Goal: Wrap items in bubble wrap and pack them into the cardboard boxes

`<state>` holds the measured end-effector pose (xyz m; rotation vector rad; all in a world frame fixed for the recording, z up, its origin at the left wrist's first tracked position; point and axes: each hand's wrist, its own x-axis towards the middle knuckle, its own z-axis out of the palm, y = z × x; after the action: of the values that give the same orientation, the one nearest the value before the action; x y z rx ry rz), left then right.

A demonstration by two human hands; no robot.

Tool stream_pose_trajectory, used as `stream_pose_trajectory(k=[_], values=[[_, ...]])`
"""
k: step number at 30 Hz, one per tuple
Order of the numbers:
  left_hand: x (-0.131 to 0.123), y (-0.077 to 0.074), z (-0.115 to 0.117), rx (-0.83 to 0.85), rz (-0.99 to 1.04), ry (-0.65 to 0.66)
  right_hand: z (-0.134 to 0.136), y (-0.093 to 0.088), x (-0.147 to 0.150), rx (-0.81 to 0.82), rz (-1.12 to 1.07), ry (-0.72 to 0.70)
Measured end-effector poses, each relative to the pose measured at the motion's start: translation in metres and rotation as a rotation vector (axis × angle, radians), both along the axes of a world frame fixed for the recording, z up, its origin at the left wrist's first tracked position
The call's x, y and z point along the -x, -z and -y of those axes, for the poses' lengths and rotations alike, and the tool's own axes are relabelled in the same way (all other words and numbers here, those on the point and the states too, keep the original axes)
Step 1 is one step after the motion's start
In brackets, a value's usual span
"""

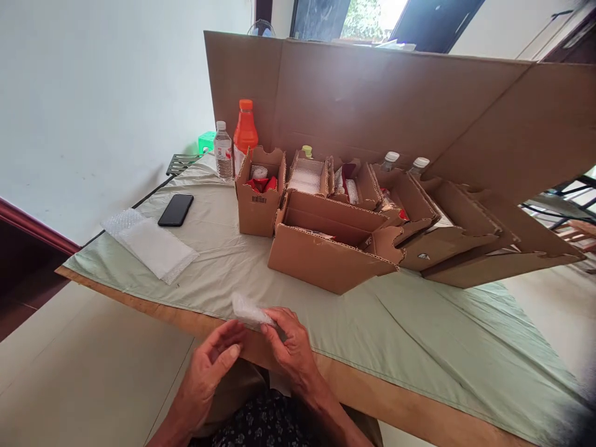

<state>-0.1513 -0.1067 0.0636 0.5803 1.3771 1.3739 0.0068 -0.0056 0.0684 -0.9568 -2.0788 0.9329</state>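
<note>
A small piece of bubble wrap (248, 310), folded or wrapped round something I cannot make out, is held over the table's front edge. My right hand (289, 344) grips its right end between thumb and fingers. Just left of it, my left hand (212, 363) holds nothing, its fingers curved and thumb apart. Farther left, flat bubble wrap bags (151, 245) lie on the pale green cloth (218, 267). Straight ahead of my hands stands a wide cardboard box (321, 257), open at the top, its contents mostly hidden.
Behind stand several open cardboard boxes (261, 217) with red packets and bubble wrap bags inside. A black phone (176, 210) lies at the left. A water bottle (223, 155) and an orange bottle (246, 127) stand before a tall cardboard screen (372, 93).
</note>
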Motion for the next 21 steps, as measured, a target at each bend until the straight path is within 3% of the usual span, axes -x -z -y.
stream_pose_trajectory(k=[3,5,8,11,16,19,21], values=[[-0.018,-0.004,-0.009,-0.088,0.298,0.037,0.018,-0.012,-0.005,0.152,0.007,-0.050],[-0.024,-0.005,-0.015,-0.102,0.333,0.002,0.024,-0.016,-0.012,0.205,0.038,-0.026],[-0.025,-0.005,-0.016,-0.091,0.129,0.060,0.020,-0.021,-0.026,0.283,-0.004,0.028],[-0.025,-0.003,-0.012,-0.103,-0.198,0.220,0.013,-0.032,-0.041,0.410,-0.017,-0.056],[-0.036,0.010,-0.007,-0.319,-0.560,0.359,0.011,-0.055,-0.053,0.495,0.186,-0.084],[-0.040,0.020,-0.010,-0.390,-0.710,0.449,0.009,-0.061,-0.061,0.494,0.264,-0.088],[-0.043,0.025,-0.016,-0.458,-0.805,0.537,0.006,-0.063,-0.070,0.486,0.277,-0.164]])
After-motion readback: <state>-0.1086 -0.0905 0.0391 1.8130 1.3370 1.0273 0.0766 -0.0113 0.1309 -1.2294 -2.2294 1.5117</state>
